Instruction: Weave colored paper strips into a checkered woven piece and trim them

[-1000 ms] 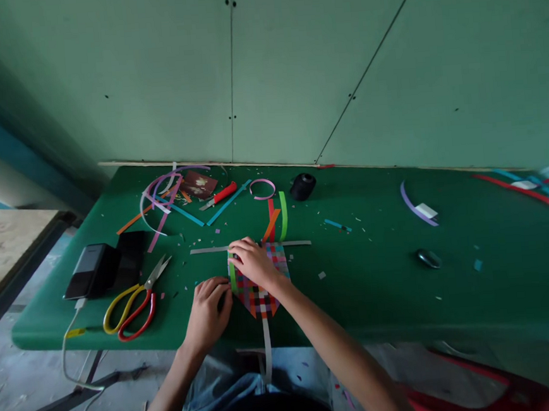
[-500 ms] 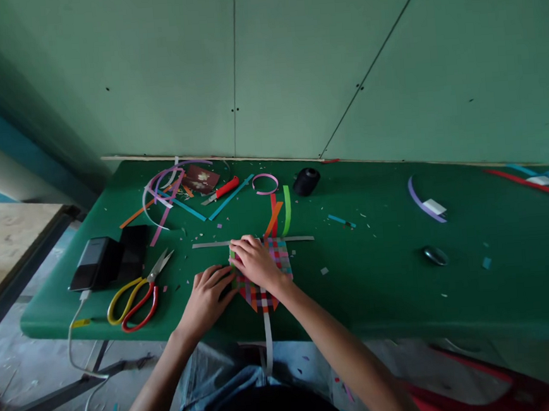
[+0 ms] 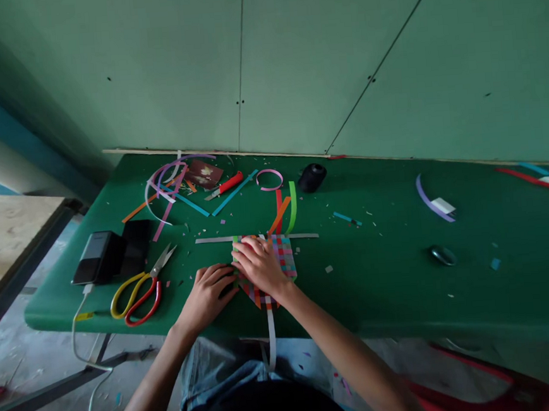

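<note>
A small woven mat of coloured strips (image 3: pixel 285 255) lies at the table's front, its lower end tapering to a point. Across its top runs a grey strip (image 3: pixel 213 240), and a pale strip (image 3: pixel 272 332) hangs from its lower end over the table edge. Red, orange and bright green strips (image 3: pixel 292 207) stick out beyond the top. My right hand (image 3: pixel 260 267) rests palm down on the weave, fingers extended toward its upper left and covering part of it. My left hand (image 3: pixel 210 297) lies at the left edge, fingertips touching the weave, thumb and forefinger apart.
Yellow-and-red-handled scissors (image 3: pixel 145 288) lie left, beside a black power bank (image 3: pixel 98 257) with a white cable. Farther back are a red-handled knife (image 3: pixel 228 183), loose strips (image 3: pixel 165 182) and a black thread spool (image 3: pixel 312 178). A dark oval object (image 3: pixel 442 255) sits right.
The camera view has shifted slightly. My right fingers have moved a little over the weave, and more of its upper left shows. My left hand has stayed at the edge.
</note>
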A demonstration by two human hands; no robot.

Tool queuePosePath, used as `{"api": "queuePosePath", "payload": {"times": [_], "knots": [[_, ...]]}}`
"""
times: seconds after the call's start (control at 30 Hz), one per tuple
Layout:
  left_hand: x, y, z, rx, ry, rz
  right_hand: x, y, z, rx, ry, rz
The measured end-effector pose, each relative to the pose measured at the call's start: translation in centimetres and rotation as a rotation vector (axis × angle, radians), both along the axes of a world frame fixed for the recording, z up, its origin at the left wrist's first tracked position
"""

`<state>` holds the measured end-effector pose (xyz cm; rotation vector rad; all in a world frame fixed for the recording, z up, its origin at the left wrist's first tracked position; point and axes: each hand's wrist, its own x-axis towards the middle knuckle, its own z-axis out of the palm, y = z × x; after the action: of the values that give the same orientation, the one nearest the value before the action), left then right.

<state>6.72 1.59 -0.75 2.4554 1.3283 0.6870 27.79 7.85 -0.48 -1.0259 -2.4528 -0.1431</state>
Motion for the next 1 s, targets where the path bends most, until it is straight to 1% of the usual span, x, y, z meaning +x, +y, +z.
{"api": "queuePosePath", "payload": {"times": [0.07,0.13,0.23,0.3,0.37,0.4,0.47,0.53,0.6,0.7,0.83,0.9,0.93,0.97,1.0], "knots": [[0.0,-0.1,0.1,0.015,0.014,-0.006,0.2,-0.9,0.0,0.04,-0.004,0.044],[0.0,-0.1,0.4,0.034,0.051,-0.011,0.7,-2.1,0.1,0.06,0.019,0.059],[0.1,-0.1,1.0,0.065,0.12,-0.017,1.9,-4.5,0.1,0.103,0.114,0.031],[0.2,-0.1,1.3,0.075,0.141,-0.024,2.7,-6.0,0.2,0.143,0.214,-0.002],[0.2,0.0,1.5,0.06,0.128,-0.029,2.9,-7.0,0.2,0.112,0.284,0.012],[0.2,0.1,1.5,0.041,0.11,-0.023,2.8,-7.2,0.2,0.054,0.302,0.023],[0.2,0.4,1.5,-0.015,0.06,0.011,2.3,-7.1,0.0,-0.127,0.316,0.013],[0.2,0.8,1.7,-0.095,0.012,0.05,1.5,-6.4,-0.3,-0.303,0.337,-0.02],[0.2,1.3,2.0,-0.183,-0.015,0.073,0.9,-5.6,-0.6,-0.405,0.37,-0.015],[0.5,2.0,2.4,-0.271,-0.039,0.095,0.4,-5.0,-0.8,-0.455,0.404,-0.006],[0.8,2.0,2.6,-0.277,-0.067,0.102,0.4,-5.2,-0.7,-0.452,0.397,-0.019],[0.4,1.4,2.7,-0.244,-0.115,0.109,0.4,-5.4,-0.7,-0.442,0.386,-0.007],[0.0,0.9,2.8,-0.206,-0.147,0.134,0.5,-5.4,-0.7,-0.436,0.382,-0.001],[-0.7,0.3,2.9,-0.154,-0.174,0.179,0.5,-5.4,-0.6,-0.432,0.379,0.006],[-1.6,-0.3,3.1,-0.083,-0.182,0.253,0.5,-5.4,-0.6,-0.43,0.377,0.014]]}}
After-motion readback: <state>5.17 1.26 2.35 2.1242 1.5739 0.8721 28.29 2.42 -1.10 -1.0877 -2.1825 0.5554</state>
